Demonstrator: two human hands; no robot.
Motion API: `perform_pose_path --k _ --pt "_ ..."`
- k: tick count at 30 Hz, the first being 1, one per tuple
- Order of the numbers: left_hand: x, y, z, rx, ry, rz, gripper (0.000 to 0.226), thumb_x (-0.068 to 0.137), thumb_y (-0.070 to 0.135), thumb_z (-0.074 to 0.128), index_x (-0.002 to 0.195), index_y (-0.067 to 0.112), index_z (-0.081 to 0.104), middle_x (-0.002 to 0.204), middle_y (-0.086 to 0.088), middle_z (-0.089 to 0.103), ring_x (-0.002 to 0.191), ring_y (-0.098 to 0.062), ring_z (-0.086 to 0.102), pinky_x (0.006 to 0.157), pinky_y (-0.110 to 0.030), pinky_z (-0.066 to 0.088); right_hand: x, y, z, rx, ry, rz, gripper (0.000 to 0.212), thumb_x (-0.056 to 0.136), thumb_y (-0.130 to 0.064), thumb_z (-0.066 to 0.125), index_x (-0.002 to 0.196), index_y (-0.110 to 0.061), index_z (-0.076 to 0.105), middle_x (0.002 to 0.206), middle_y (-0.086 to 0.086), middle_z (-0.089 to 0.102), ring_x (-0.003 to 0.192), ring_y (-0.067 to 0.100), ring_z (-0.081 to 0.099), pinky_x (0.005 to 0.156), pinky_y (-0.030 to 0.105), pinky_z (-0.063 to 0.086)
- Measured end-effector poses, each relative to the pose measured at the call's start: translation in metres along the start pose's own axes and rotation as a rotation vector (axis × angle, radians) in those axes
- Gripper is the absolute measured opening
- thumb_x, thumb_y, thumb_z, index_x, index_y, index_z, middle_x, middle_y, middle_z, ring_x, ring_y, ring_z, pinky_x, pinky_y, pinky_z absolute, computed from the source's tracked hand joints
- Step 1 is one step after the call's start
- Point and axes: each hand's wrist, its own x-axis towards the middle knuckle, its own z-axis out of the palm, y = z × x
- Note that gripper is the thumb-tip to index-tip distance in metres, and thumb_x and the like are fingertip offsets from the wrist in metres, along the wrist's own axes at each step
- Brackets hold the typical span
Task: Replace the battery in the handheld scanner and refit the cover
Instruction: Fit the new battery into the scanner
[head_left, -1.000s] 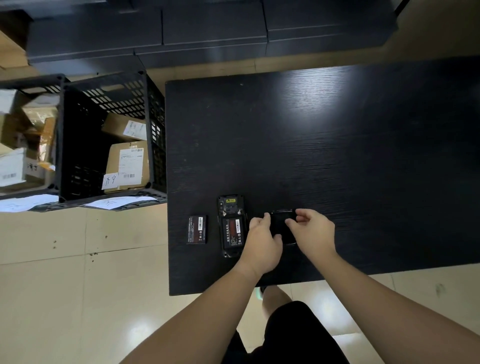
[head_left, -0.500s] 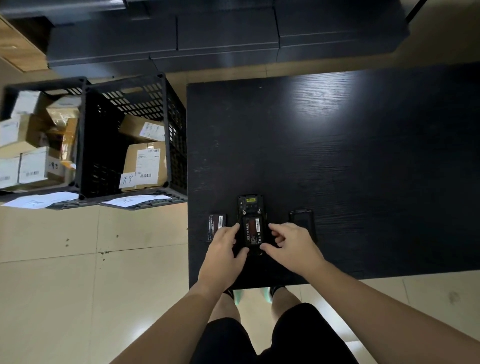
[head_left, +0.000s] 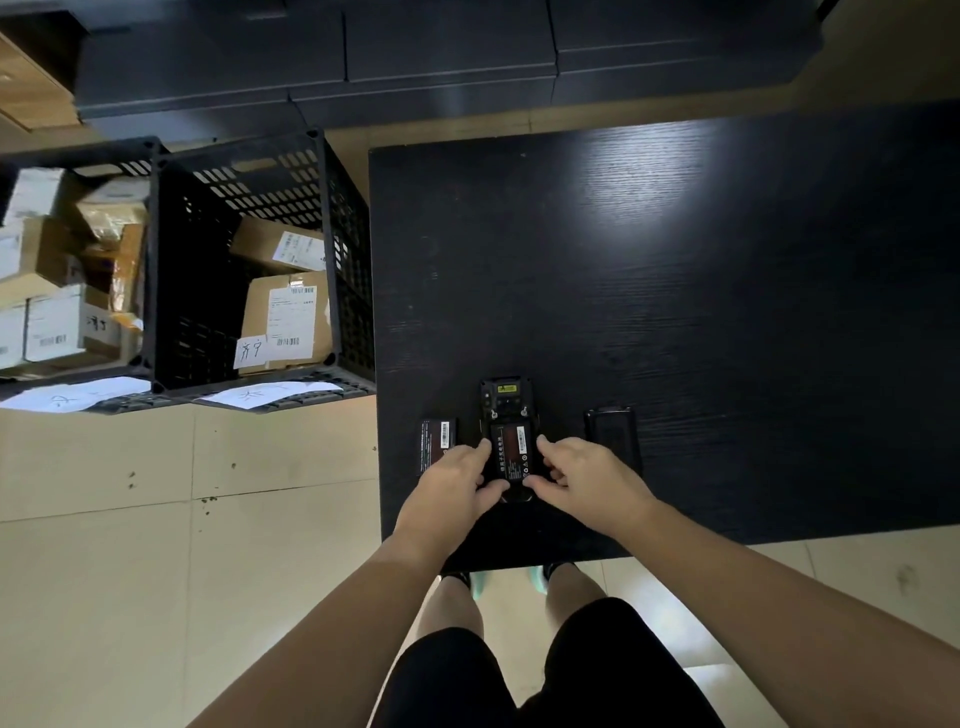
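Note:
The black handheld scanner (head_left: 505, 402) lies face down near the front edge of the black table (head_left: 675, 312), its back open. A battery (head_left: 512, 449) with a red label sits in the open bay. My left hand (head_left: 457, 483) grips the scanner's left side and my right hand (head_left: 582, 480) its right side, fingertips touching the battery's edges. A second battery (head_left: 438, 441) lies flat just left of the scanner, partly under my left hand. The black cover (head_left: 612, 431) lies on the table to the right, beside my right hand.
Left of the table stand two black plastic crates (head_left: 249, 291) on the tiled floor, filled with cardboard parcels (head_left: 288, 322). Dark cabinets (head_left: 415, 57) run along the back. My legs show below the table's front edge.
One second ago both hands were at the cover on the right. They left it on the table and moved left onto the scanner, closing in on the battery's sides.

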Motion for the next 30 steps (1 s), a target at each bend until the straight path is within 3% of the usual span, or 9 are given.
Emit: perform_pose_path --k 3,6,10,14,19,23,27,30 --pt "-0.001 -0.007 0.006 0.148 0.006 0.095 0.054 0.086 0.031 0.071 0.128 -0.001 0.058 0.098 -0.011 0.067 0.079 -0.025 0.068 0.068 -0.037 0.059 0.000 0.007 0.009 -0.141 0.123 -0.144 0.061 0.090 -0.038 0.067 0.135 0.000 0.053 0.102 0.011 0.068 0.090 0.024 0.067 0.072 0.032 0.058" --pt "-0.003 -0.010 0.010 0.304 0.060 0.207 0.049 0.085 0.034 0.069 0.116 -0.003 0.064 0.084 -0.010 0.068 0.062 -0.022 0.068 0.052 -0.029 0.057 -0.003 0.012 0.018 -0.327 0.284 -0.276 0.057 0.076 -0.034 0.081 0.115 0.005 0.067 0.079 0.009 0.070 0.068 0.020 0.069 0.050 0.025 0.055" --pt "-0.003 -0.014 0.017 0.449 0.122 0.290 0.055 0.090 0.041 0.042 0.112 -0.003 0.067 0.082 -0.007 0.068 0.064 -0.016 0.066 0.053 -0.025 0.056 -0.003 0.014 0.023 -0.370 0.373 -0.330 0.052 0.080 -0.035 0.076 0.113 0.005 0.068 0.080 0.009 0.071 0.069 0.021 0.069 0.052 0.028 0.059" --pt "-0.005 -0.020 0.025 0.449 0.123 0.284 0.053 0.093 0.040 0.042 0.114 -0.003 0.065 0.086 -0.009 0.069 0.071 -0.019 0.068 0.060 -0.030 0.060 -0.001 0.017 0.024 -0.357 0.378 -0.336 0.053 0.091 -0.041 0.051 0.116 0.003 0.067 0.084 0.009 0.071 0.072 0.021 0.069 0.053 0.030 0.059" --pt "-0.002 -0.019 0.020 0.403 0.127 0.298 0.053 0.091 0.041 0.042 0.111 -0.001 0.067 0.087 -0.009 0.071 0.072 -0.018 0.069 0.061 -0.028 0.060 -0.002 0.020 0.024 -0.319 0.322 -0.344 0.052 0.087 -0.037 0.066 0.119 0.004 0.065 0.087 0.009 0.071 0.074 0.021 0.069 0.055 0.030 0.060" --pt "0.001 -0.021 0.011 0.320 0.147 0.333 0.052 0.088 0.042 0.046 0.108 0.000 0.069 0.084 -0.007 0.071 0.067 -0.019 0.069 0.057 -0.027 0.058 0.003 0.023 0.013 -0.218 0.224 -0.338 0.063 0.092 -0.048 0.045 0.129 0.002 0.060 0.094 0.008 0.071 0.078 0.021 0.068 0.060 0.033 0.060" --pt "0.004 -0.024 0.008 0.296 0.126 0.361 0.051 0.091 0.041 0.043 0.111 0.001 0.067 0.084 -0.008 0.070 0.067 -0.021 0.068 0.055 -0.031 0.059 0.004 0.027 0.018 -0.390 0.280 -0.401 0.054 0.089 -0.041 0.061 0.122 0.002 0.063 0.085 0.008 0.071 0.070 0.021 0.068 0.050 0.032 0.058" --pt "0.002 -0.025 0.013 0.329 0.153 0.372 0.044 0.092 0.039 0.046 0.111 0.004 0.065 0.079 -0.006 0.068 0.061 -0.018 0.066 0.051 -0.032 0.058 0.001 0.028 0.029 -0.515 0.354 -0.426 0.050 0.093 -0.040 0.052 0.118 0.002 0.067 0.079 0.005 0.069 0.065 0.017 0.065 0.047 0.028 0.056"
